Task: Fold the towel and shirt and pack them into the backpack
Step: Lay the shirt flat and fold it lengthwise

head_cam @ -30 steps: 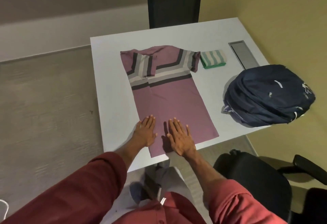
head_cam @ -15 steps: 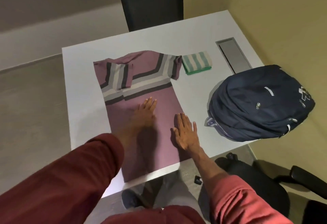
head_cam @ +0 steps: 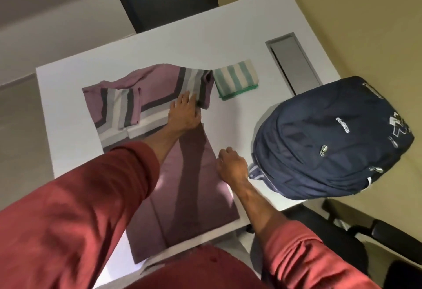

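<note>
Now | left hand [head_cam: 185, 115] flat on shirt [head_cam: 198, 197] | right hand [head_cam: 231, 166] at its edge

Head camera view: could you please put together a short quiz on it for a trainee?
1. True or false: the towel lies folded on the table beside the shirt.
2. Where is the backpack? A: on the table, to the right of the shirt. B: on a shelf. C: on the person's back.
3. Fill in: the ___ hand rests on the shirt's striped part.
Key: 1 true; 2 A; 3 left, since the left hand reaches the stripes while the right hand is at the shirt's plain edge.
</note>
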`<action>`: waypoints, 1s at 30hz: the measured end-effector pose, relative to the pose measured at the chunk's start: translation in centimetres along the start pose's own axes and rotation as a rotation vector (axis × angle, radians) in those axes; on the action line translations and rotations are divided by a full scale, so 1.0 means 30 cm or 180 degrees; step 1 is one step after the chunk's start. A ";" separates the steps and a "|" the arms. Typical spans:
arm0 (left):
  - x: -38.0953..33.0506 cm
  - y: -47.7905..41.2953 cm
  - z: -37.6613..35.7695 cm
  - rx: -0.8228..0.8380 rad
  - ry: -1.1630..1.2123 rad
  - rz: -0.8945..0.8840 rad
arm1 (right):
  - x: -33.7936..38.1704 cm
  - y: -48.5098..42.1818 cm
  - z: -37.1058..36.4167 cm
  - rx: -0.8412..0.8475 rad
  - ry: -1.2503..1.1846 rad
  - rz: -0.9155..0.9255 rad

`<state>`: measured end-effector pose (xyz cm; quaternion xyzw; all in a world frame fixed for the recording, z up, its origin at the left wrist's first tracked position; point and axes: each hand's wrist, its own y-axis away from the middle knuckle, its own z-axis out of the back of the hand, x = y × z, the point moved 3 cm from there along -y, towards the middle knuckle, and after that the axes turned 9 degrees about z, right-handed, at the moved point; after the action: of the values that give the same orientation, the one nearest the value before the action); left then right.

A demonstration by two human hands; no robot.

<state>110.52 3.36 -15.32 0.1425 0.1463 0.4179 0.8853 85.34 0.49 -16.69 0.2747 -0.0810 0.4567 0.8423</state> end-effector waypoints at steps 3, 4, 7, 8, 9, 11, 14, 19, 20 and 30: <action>-0.039 -0.100 0.010 -0.0051 0.0097 0.0122 | -0.001 -0.020 -0.006 0.0107 -0.0021 0.0028; -0.051 -0.127 0.014 -0.0090 0.0098 0.0134 | 0.001 -0.026 -0.008 0.0116 -0.0004 0.0061; -0.065 -0.199 0.004 -0.0190 -0.0123 0.0070 | -0.001 -0.038 -0.020 -0.0004 -0.0084 0.0092; -0.069 -0.213 0.000 -0.0222 -0.0244 0.0045 | -0.003 -0.037 -0.026 -0.0044 -0.0141 0.0073; -0.069 -0.227 -0.009 -0.0198 -0.0344 0.0014 | -0.005 -0.033 -0.033 -0.0097 -0.0221 0.0056; -0.076 -0.238 -0.007 -0.0188 -0.0338 -0.0060 | -0.010 -0.022 -0.045 -0.0216 -0.0387 0.0040; -0.071 -0.227 0.007 -0.0188 0.0269 -0.0153 | -0.009 -0.012 -0.042 -0.0297 -0.0453 0.0017; -0.030 -0.211 0.045 -0.0362 0.1279 0.0217 | 0.010 0.000 -0.061 -0.0104 -0.0355 -0.0107; -0.026 -0.202 0.062 -0.0339 0.1440 0.0250 | 0.016 0.007 -0.067 0.0019 -0.0344 -0.0142; 0.124 -0.112 0.209 -0.0906 0.1109 0.0431 | 0.132 0.146 -0.108 0.0579 -0.0546 0.0102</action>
<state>117.50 3.41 -11.34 -0.0485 0.2267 0.5111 0.8277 83.65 6.98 -16.17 0.3867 -0.1153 0.4505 0.7964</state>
